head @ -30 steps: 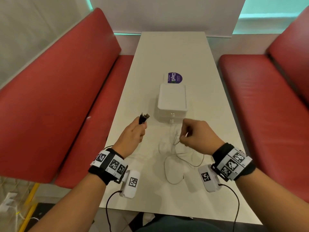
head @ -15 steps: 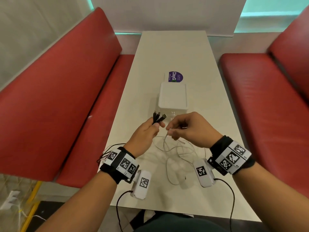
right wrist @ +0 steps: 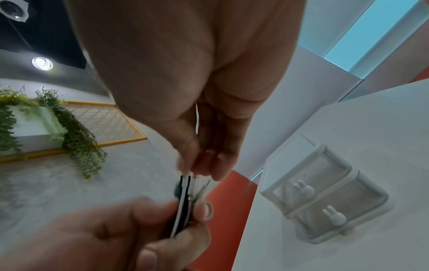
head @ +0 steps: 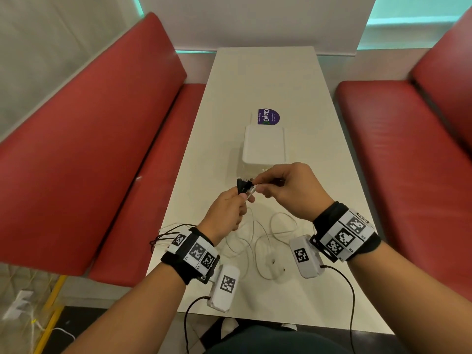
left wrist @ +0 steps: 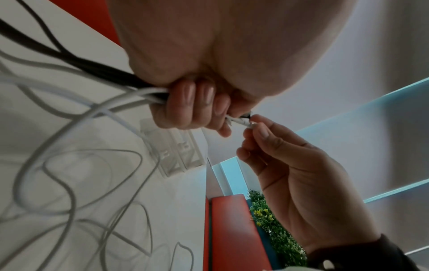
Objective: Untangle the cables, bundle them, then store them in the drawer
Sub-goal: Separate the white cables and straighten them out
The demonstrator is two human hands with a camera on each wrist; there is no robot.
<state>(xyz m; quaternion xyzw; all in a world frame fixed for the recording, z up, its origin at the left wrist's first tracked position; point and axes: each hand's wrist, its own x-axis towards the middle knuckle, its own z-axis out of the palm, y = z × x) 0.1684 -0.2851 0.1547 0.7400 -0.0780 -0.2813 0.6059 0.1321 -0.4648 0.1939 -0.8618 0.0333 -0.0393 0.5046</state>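
My left hand [head: 231, 209] grips a bunch of black and white cable ends [head: 244, 187], fingers curled round them [left wrist: 185, 108]. My right hand [head: 286, 187] pinches a white connector tip [left wrist: 243, 122] right at that bunch [right wrist: 185, 192]. White cable loops [head: 265, 236] trail from both hands onto the white table [head: 319, 154]. Black cables [head: 166, 235] hang over the table's left edge behind my left wrist. A small white two-drawer box [head: 264, 146] stands just beyond my hands, both drawers shut, with rabbit-shaped knobs [right wrist: 304, 188].
A purple round sticker [head: 268, 116] lies on the table behind the box. Red bench seats [head: 89, 149] flank the table on both sides [head: 398, 149]. The table's near edge runs just under my forearms.
Both hands rose and came together in front of the drawer box. My right hand brought the white cable end up to the black ends held in my left hand.
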